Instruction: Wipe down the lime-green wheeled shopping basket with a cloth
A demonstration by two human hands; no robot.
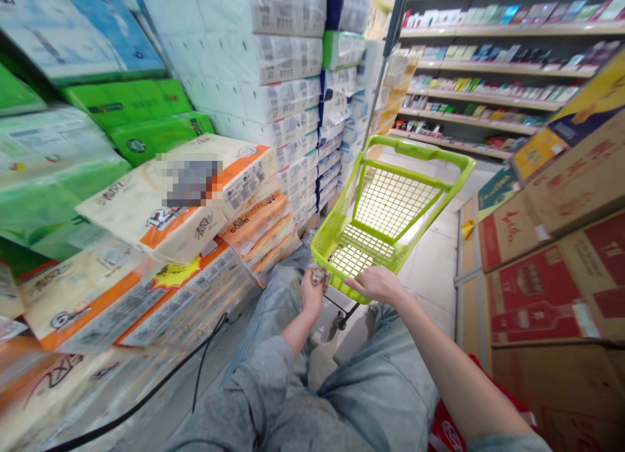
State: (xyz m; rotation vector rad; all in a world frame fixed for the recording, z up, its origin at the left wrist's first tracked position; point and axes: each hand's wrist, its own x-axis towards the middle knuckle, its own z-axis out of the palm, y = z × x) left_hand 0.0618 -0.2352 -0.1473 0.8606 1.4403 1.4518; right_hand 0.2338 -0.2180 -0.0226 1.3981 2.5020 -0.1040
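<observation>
In front of my knees stands a lime-green plastic shopping cart [336, 227] with a mesh basket. My left hand [311, 297] is closed around a crumpled greyish rag [319, 276], which is against the near left corner of the basket. My right hand [379, 284] lies over the near rim of the basket. Its fingers are curled at the rim, and their tips are partly hidden. Below the basket a small dark caster [340, 320] shows between my legs.
Tissue packs [180, 198] are stacked along the left, with taller white stacks [288, 61] behind. Cardboard cartons [541, 289] line the right. A long-handled pole [385, 55] rises behind the cart. Stocked shelves [488, 68] stand at the back. A black cable [146, 400] runs lower left.
</observation>
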